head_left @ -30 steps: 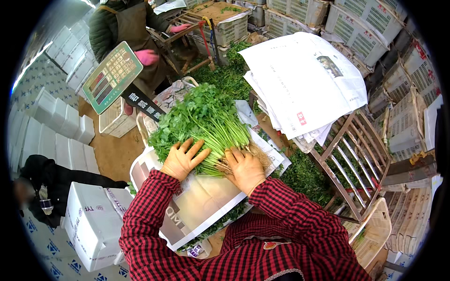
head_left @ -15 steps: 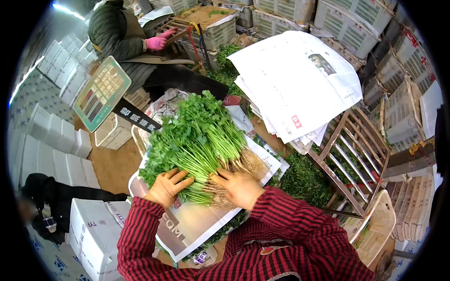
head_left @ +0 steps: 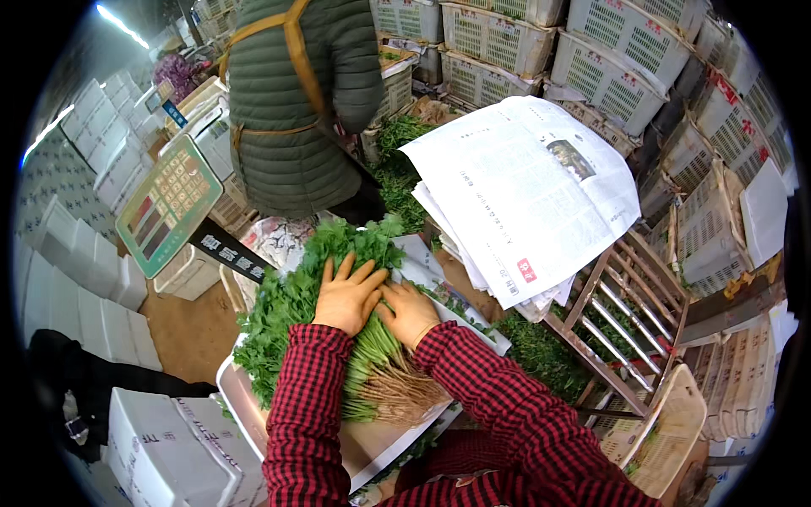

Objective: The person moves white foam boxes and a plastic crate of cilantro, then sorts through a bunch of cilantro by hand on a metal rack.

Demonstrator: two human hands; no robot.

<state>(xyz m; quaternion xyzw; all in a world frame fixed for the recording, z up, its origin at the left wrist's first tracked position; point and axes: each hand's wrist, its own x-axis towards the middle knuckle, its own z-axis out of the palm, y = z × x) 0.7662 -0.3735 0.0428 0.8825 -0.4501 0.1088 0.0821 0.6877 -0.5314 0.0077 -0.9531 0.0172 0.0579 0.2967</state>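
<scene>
A broad heap of coriander, leafy at the far left and with brown roots toward me, lies on a paper-lined tray. Across the far part of the leaves my left hand, in a yellow-orange glove, lies flat with fingers spread. Close to its right, my right hand rests palm down at the heap's far right edge, fingers stretched out and pointing toward the left hand. Both hands press on the greens without closing round them. Left of the tray stands a scale display on a black post.
Newspaper sheets lie stacked on the right beside a slatted rack. Plastic crates are piled behind. A person in a green padded jacket stands just beyond the tray. White boxes sit at lower left.
Both hands have moved from the root and stem side up to the far leaves. The co-worker, earlier seated at far left, now stands with their back to me beyond the tray.
</scene>
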